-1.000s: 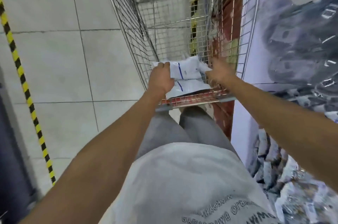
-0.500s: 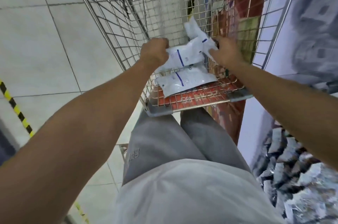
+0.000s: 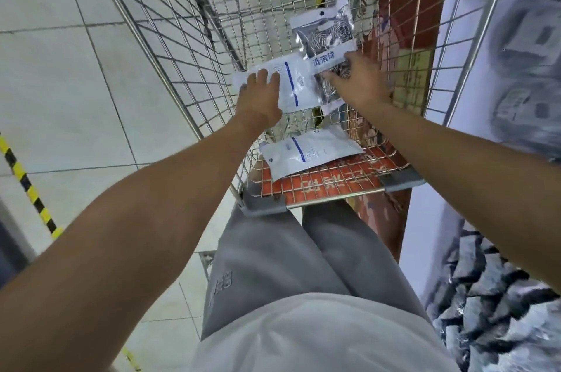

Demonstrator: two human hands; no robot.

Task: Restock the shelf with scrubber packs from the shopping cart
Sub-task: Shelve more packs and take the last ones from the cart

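Both my hands are inside the wire shopping cart [image 3: 182, 46]. My left hand [image 3: 261, 95] grips a white scrubber pack [image 3: 296, 86] with a blue stripe, back side up. Beside it, my right hand [image 3: 361, 83] pinches the lower end of a second scrubber pack [image 3: 326, 34], whose clear front shows steel wool balls and a blue label. The two packs overlap at their edges. A third white pack [image 3: 309, 153] lies loose in the cart near the handle end, below my hands.
A red printed panel [image 3: 328, 186] sits at the cart's near end, against my legs. Shelves with many dark scrubber packs [image 3: 491, 295] run along the right, close to the cart. Grey floor tiles and a yellow-black tape line [image 3: 27, 186] lie to the left.
The bundle I held in both hands has come apart into two packs, one in each hand. The right pack has turned front side up. One pack stays lying in the cart.
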